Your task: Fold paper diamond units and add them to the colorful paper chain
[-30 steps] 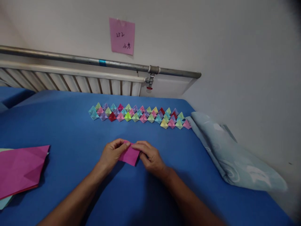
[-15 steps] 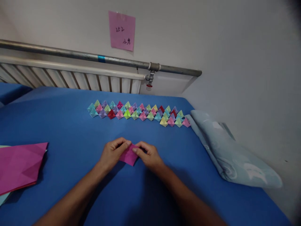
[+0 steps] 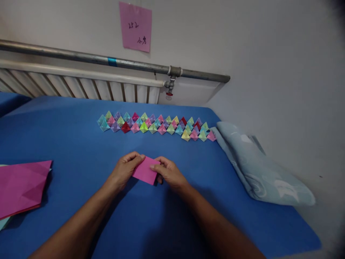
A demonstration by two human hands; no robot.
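Observation:
A small pink paper (image 3: 146, 171) is stretched between my two hands, above the blue surface. My left hand (image 3: 126, 167) pinches its upper left corner, thumb on top. On the right side, my right hand (image 3: 169, 173) grips the paper with the thumb over its face and fingers behind. Beyond the hands, several small folded paper pieces (image 3: 143, 127) in many colours lie in staggered rows. Larger magenta sheets (image 3: 23, 187) are stacked at the left, with red and pale green paper beneath.
The blue surface (image 3: 81, 151) reaches back to a white radiator (image 3: 102, 90) under a metal pipe (image 3: 81, 56). A folded light blue cloth (image 3: 258, 165) lies at the right, by the wall. A pink note (image 3: 136, 27) hangs on the wall.
The pink paper now shows a wider, brighter face between my hands, and my right fingers have shifted behind it. The whole view has moved slightly, so the surroundings appear higher and further left.

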